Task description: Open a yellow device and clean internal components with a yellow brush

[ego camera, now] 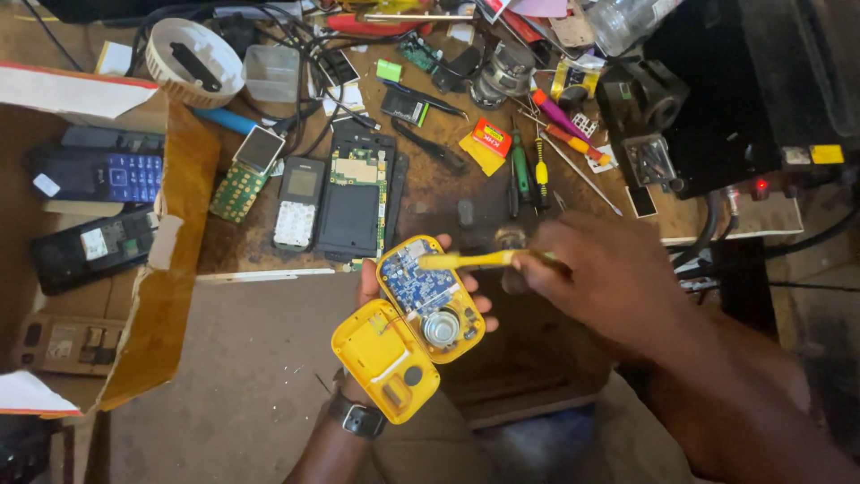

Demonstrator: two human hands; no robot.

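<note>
My left hand (pixel 372 285) holds an opened yellow device (pixel 421 300) from beneath. A blue circuit board and a round speaker show inside it. Its yellow back cover (pixel 383 358) hangs open toward my wrist, which wears a dark watch (pixel 356 418). My right hand (pixel 596 278) grips a yellow-handled tool (pixel 466 261) whose tip rests on the top edge of the blue board.
On the wooden workbench (pixel 430 193) lie a disassembled phone (pixel 352 197), a keypad phone (pixel 298 202), a green keypad board (pixel 238 184), screwdrivers (pixel 530 170), cables and a white round cover (pixel 193 61). A cardboard box (pixel 166 269) at left holds old phones. Black equipment (pixel 717 99) stands at right.
</note>
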